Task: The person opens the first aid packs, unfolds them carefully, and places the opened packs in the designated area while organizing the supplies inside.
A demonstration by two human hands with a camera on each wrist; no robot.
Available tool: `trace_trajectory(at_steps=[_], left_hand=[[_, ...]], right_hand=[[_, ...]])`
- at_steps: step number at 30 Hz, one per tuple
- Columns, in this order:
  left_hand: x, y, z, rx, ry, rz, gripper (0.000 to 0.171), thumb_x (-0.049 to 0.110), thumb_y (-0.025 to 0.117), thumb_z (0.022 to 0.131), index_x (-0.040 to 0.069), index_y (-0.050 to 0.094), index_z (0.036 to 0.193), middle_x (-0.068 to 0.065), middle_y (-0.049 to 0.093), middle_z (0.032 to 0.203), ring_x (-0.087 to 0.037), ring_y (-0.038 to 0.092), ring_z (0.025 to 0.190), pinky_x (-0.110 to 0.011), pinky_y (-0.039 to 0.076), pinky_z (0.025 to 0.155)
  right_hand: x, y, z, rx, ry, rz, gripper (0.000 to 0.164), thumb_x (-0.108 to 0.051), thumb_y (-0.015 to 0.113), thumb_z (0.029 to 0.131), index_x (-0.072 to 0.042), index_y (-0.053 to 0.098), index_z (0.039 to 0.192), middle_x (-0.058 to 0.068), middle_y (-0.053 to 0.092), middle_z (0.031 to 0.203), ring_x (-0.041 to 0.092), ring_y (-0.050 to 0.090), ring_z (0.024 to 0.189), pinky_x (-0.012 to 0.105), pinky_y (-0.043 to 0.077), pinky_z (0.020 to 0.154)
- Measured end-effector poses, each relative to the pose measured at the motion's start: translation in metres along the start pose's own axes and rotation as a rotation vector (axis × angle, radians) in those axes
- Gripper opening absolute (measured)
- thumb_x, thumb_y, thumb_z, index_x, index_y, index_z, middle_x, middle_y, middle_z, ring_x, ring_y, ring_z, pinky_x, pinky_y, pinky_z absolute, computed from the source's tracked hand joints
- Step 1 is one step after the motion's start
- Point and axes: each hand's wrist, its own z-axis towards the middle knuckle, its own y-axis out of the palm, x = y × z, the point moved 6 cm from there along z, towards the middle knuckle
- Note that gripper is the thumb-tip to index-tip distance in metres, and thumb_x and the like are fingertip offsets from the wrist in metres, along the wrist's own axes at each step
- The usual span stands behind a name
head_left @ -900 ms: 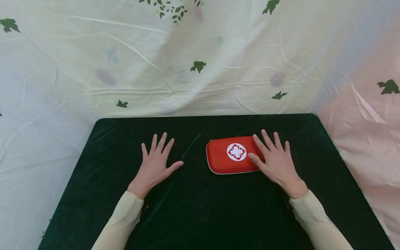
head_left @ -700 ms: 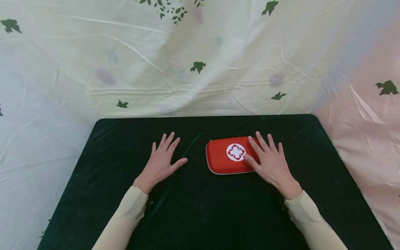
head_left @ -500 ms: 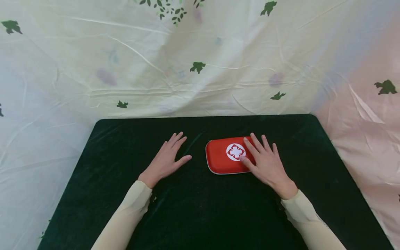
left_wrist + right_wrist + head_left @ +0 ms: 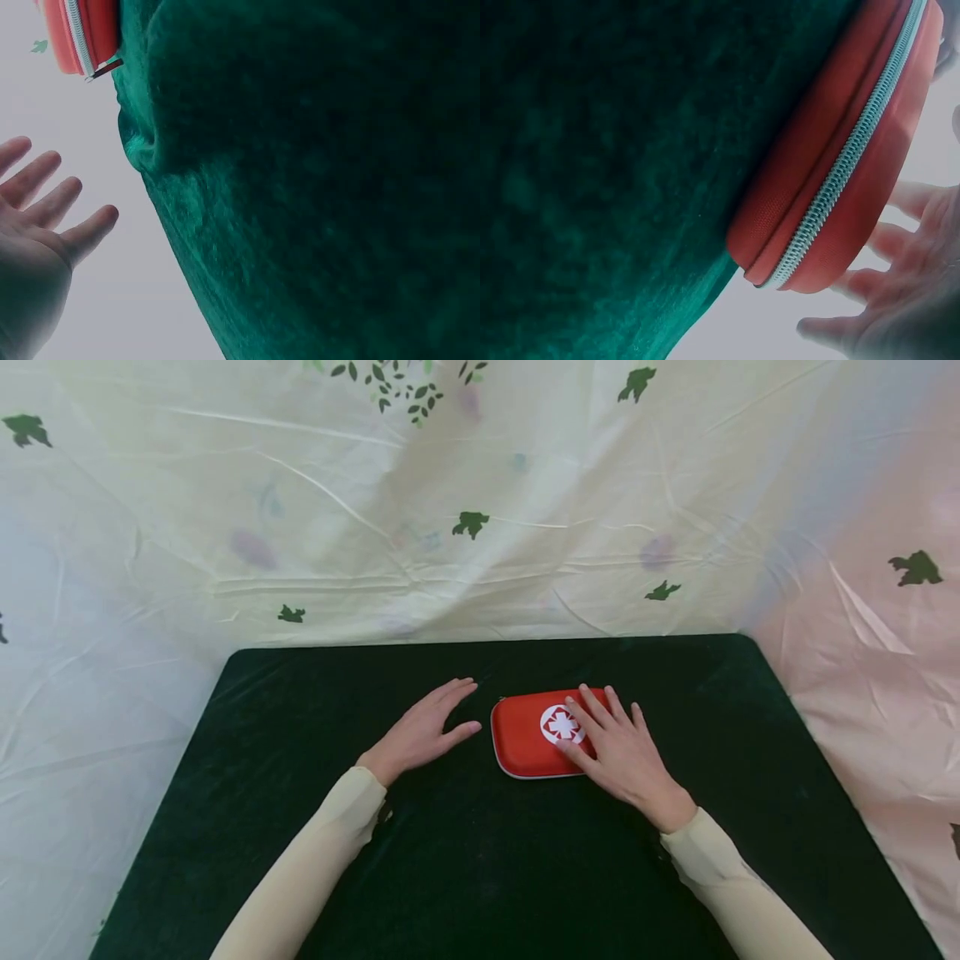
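Observation:
A red zippered first-aid case point(image 4: 519, 739) with a white cross emblem lies flat on the dark green cloth. Over its right part my right hand point(image 4: 618, 750) is spread, fingers straight, covering some of the emblem in the head view. In the right wrist view the case's silver zipper point(image 4: 840, 169) runs along its side, with the fingers beyond the top face. My left hand point(image 4: 422, 732) hovers just left of the case, fingers extended and thumb apart, holding nothing. From the left wrist, a zipper pull point(image 4: 105, 70) shows at the case's corner.
Dark green velvety cloth point(image 4: 480, 877) covers the table, whose back corners are rounded. Behind it hangs a pale curtain point(image 4: 337, 527) with green leaf prints, turning pinkish on the right side.
My left hand has moved right toward the case and turned more sideways. My right hand has shifted left, further over the case. The case stays in place.

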Motion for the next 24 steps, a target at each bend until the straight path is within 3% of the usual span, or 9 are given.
trace_trajectory(at_steps=[11, 19, 24], left_hand=[[-0.002, 0.013, 0.027, -0.045, 0.017, -0.012, 0.065, 0.052, 0.056, 0.104, 0.017, 0.044, 0.158, -0.006, 0.046, 0.16, -0.027, 0.041, 0.147, -0.052, 0.032, 0.121], [-0.002, 0.022, 0.045, -0.096, 0.03, -0.232, 0.06, 0.05, 0.052, 0.106, 0.017, 0.047, 0.156, -0.002, 0.049, 0.158, -0.023, 0.044, 0.145, -0.05, 0.036, 0.118], [-0.01, 0.031, 0.057, -0.131, 0.046, -0.373, 0.063, 0.057, 0.045, 0.106, 0.017, 0.049, 0.155, -0.003, 0.052, 0.155, -0.023, 0.047, 0.143, -0.049, 0.038, 0.117]], right_hand=[[0.0, 0.008, 0.004, -0.044, -0.005, 0.026, 0.082, -0.068, 0.048, 0.099, -0.022, 0.03, 0.165, 0.007, 0.015, 0.173, 0.043, 0.006, 0.157, 0.07, 0.008, 0.121], [0.001, 0.012, 0.005, -0.072, 0.008, 0.017, 0.083, -0.068, 0.048, 0.099, -0.022, 0.028, 0.165, 0.008, 0.015, 0.173, 0.043, 0.005, 0.157, 0.069, 0.009, 0.121], [0.001, 0.011, 0.005, -0.072, 0.01, 0.015, 0.081, -0.067, 0.049, 0.1, -0.023, 0.029, 0.165, 0.008, 0.016, 0.173, 0.043, 0.006, 0.157, 0.069, 0.01, 0.121]])
